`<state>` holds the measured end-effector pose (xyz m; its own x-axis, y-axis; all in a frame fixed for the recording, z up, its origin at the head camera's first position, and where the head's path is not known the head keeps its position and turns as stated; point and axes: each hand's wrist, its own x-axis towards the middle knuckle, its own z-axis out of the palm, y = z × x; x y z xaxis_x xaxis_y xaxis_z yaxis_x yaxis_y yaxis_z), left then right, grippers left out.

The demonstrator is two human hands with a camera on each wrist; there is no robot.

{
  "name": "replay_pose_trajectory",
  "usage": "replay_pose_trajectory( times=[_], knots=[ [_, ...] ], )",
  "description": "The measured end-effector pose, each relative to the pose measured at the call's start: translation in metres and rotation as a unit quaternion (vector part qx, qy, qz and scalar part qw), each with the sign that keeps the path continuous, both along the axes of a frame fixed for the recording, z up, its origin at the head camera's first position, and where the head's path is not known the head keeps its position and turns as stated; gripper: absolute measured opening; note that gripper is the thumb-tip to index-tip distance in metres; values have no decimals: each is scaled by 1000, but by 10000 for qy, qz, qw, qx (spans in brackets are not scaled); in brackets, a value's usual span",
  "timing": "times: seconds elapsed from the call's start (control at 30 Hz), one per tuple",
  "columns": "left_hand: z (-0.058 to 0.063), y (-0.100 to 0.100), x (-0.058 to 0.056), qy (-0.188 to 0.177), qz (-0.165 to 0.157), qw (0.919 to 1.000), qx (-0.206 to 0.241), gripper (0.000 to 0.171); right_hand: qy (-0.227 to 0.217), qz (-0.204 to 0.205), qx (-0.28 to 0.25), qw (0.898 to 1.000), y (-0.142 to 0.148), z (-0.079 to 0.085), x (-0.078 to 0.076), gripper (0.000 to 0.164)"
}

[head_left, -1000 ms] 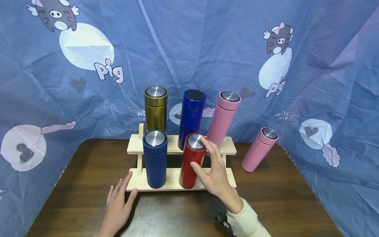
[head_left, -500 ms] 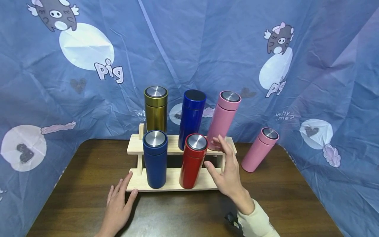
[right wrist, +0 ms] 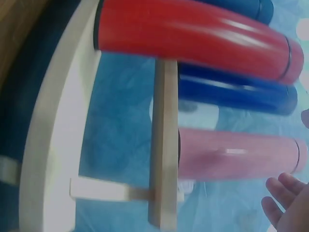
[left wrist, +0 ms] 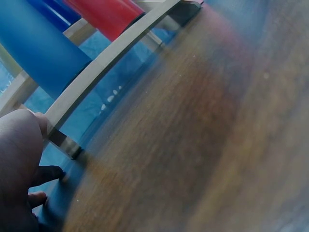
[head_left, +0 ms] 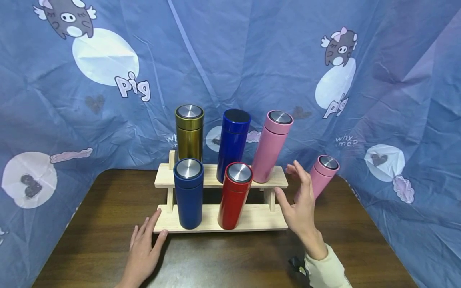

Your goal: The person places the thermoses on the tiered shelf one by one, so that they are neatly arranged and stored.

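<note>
A two-tier wooden rack (head_left: 257,219) carries several upright thermos bottles. On its lower tier stand a matte blue thermos (head_left: 189,202) and a red thermos (head_left: 234,205). The upper tier bears a gold thermos (head_left: 189,141), a glossy blue thermos (head_left: 232,146) and a pink thermos (head_left: 271,150). Another pink thermos (head_left: 321,174) stands on the table right of the rack, its lower part hidden behind my right hand (head_left: 302,210). That hand holds nothing, its fingers loosely bent, just left of the thermos; contact is unclear. My left hand (head_left: 144,250) rests against the rack's left end, fingers extended.
The brown wooden table (head_left: 216,260) extends in front of the rack and to both sides. A blue curtain (head_left: 223,60) with pig prints hangs close behind the table and along its sides. A small black object (head_left: 297,264) is beside the right sleeve.
My right hand has let go of the red thermos on the lower tier and moved right, to the pink thermos on the table. My left hand stays in place.
</note>
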<state>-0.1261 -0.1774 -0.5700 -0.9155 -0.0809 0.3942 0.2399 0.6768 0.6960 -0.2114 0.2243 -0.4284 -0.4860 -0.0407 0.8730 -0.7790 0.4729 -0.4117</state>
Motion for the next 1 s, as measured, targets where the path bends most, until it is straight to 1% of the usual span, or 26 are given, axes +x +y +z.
replay_pose_trajectory(
  times=[0.07, 0.13, 0.23, 0.3, 0.43, 0.53, 0.67, 0.83, 1.0],
  knots=[
    [0, 0, 0, -48, 0, 10000, -24, 61, 44, -130, -40, 9999, 7, 2, -2, 76],
    [0, 0, 0, -91, 7, 9999, -47, 61, 44, -317, -79, 9995, 13, 4, -3, 72],
    [0, 0, 0, -118, 5, 9999, -44, 61, 0, -605, -147, 9981, 24, 6, -5, 74],
    [0, 0, 0, -101, -1, 9999, -22, 60, -73, -777, -210, 9967, 30, 7, -7, 79],
    [1, 0, 0, -131, 3, 9999, -31, 60, -177, -1090, -291, 9935, 42, 7, -10, 80],
    [3, -1, 0, -182, 19, 9998, -68, 60, -301, -1282, -342, 9907, 49, 7, -11, 80],
    [3, 0, 0, -188, 23, 9998, -65, 61, -449, -1541, -400, 9862, 58, 6, -12, 76],
    [2, 0, 1, -181, 29, 9998, -62, 61, -409, -1789, -429, 9821, 70, 4, -17, 67],
    [3, 0, 1, -263, 30, 9996, -54, 62, -343, -1871, -606, 9799, 80, 1, -23, 64]
  ],
)
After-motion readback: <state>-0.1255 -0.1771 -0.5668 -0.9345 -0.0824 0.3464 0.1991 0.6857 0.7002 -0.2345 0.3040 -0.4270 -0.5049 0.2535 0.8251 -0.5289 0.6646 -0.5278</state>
